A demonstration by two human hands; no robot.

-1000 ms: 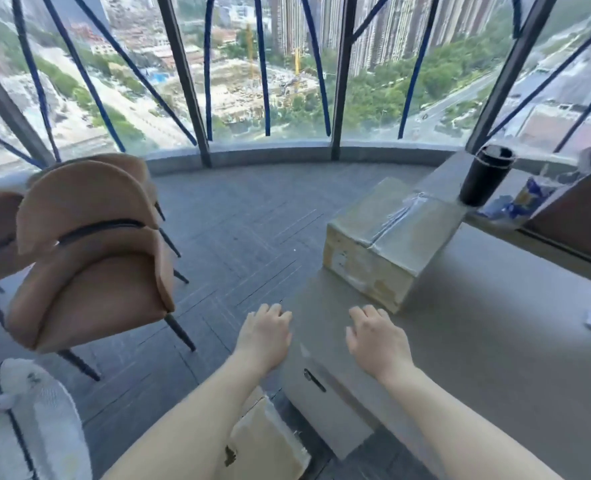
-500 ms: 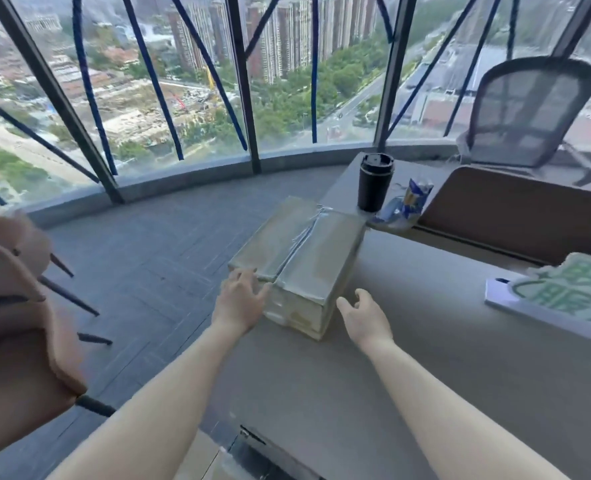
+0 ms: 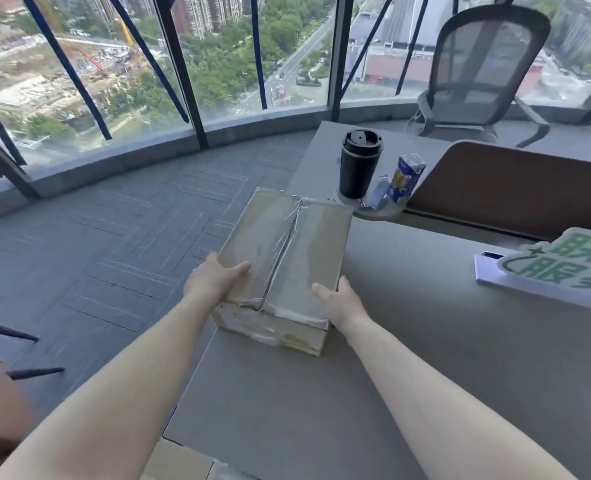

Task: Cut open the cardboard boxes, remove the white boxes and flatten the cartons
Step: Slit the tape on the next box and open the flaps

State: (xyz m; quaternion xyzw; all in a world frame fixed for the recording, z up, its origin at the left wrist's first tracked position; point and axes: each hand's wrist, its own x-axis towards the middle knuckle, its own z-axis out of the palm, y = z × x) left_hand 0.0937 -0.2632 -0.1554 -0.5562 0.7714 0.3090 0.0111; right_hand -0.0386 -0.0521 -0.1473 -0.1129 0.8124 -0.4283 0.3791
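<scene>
On the desk (image 3: pixel 425 341), 2 hands are gripping 1 taped carton (image 3: pixel 280 261).
At its left edge the left hand (image 3: pixel 214 280) is clasping it, thumb lying on top; the right hand (image 3: pixel 339 301) is curling round its right side; beyond are standing a black cup (image 3: pixel 359 164) and a blue pack (image 3: pixel 406 176).

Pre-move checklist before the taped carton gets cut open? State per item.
1. Both hands on box: left hand and right hand grip the sides of the tape-wrapped brown cardboard box - ok.
2. Box fully on the grey desk: its left part overhangs the edge - not ok.
3. Tape seam facing up - ok.
4. Cutting tool within reach: none visible - not ok.
5. Black lidded tumbler apart from box - ok.
6. Contents of box - cannot tell.
</scene>
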